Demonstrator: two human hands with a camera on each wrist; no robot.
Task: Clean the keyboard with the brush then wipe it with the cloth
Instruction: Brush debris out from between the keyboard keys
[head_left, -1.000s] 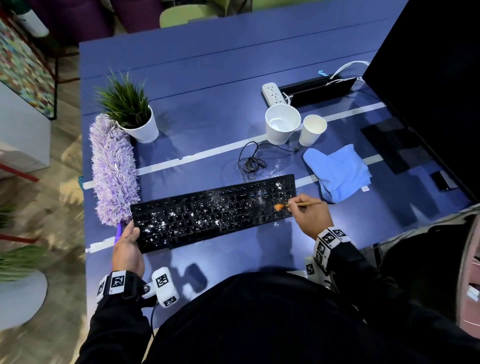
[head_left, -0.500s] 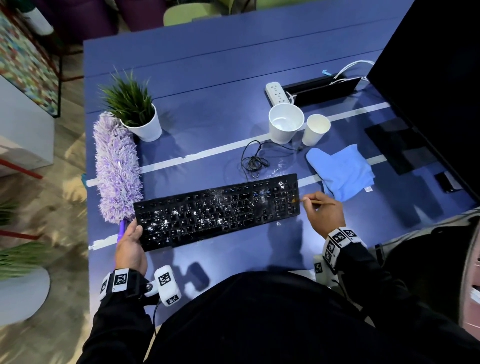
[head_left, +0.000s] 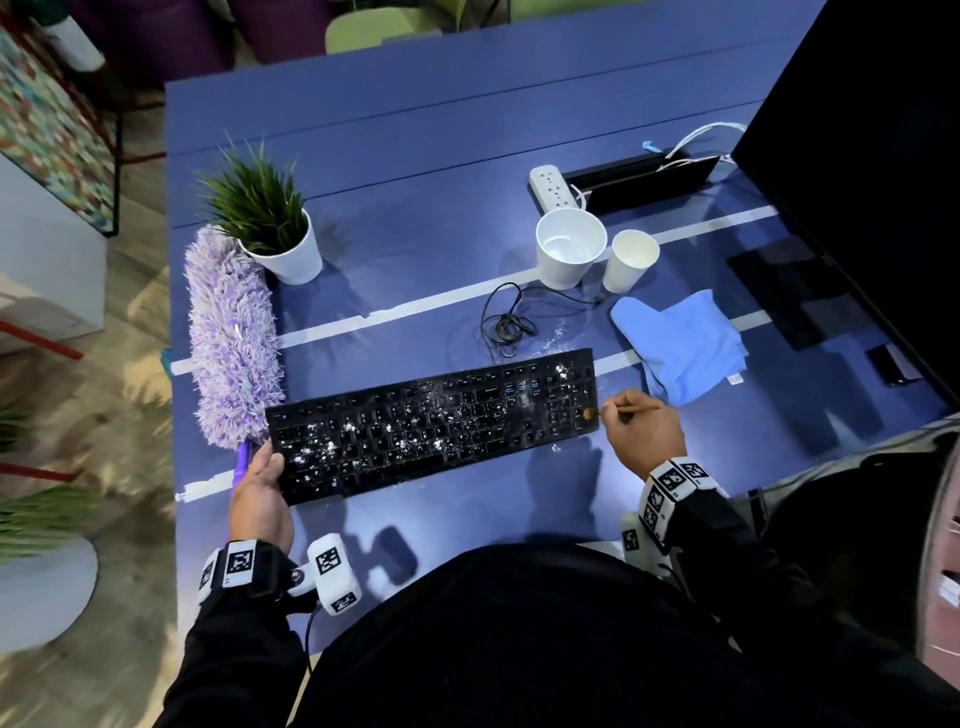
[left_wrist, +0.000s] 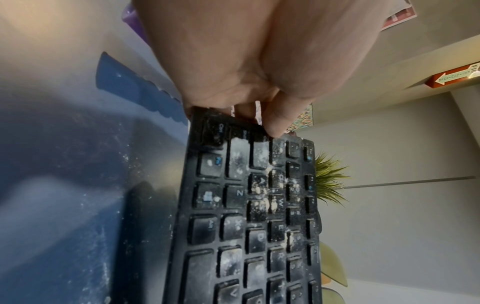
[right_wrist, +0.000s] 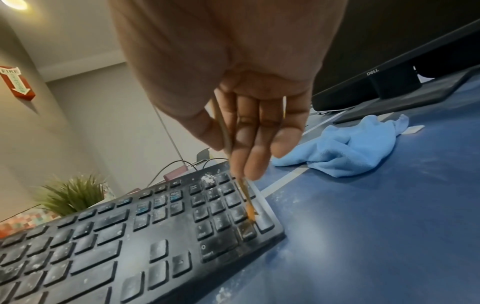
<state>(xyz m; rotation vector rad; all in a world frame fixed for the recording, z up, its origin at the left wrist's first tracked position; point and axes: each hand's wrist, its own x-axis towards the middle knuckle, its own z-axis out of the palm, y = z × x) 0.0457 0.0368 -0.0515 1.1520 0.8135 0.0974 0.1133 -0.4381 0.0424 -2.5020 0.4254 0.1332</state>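
A black keyboard (head_left: 436, 421) speckled with white powder lies across the blue table (head_left: 415, 171). My left hand (head_left: 262, 483) grips its left end, thumb on the top edge (left_wrist: 275, 123). My right hand (head_left: 641, 434) pinches a thin wooden brush (head_left: 626, 409). Its orange bristles (right_wrist: 251, 214) touch the number-pad keys at the keyboard's (right_wrist: 155, 236) right end. A crumpled blue cloth (head_left: 680, 345) lies just beyond the right hand, also seen in the right wrist view (right_wrist: 345, 152).
A purple fluffy duster (head_left: 231, 338) lies left of the keyboard beside a potted plant (head_left: 265, 223). Two white cups (head_left: 571, 254) stand behind, with a coiled cable (head_left: 506, 322), a power strip (head_left: 553, 184) and a black monitor (head_left: 872, 171) at right. Powder is scattered on the table.
The right hand drew the brush off the keyboard's right edge, then came back; the bristles now sit on the number pad's right side. The left hand keeps its hold.
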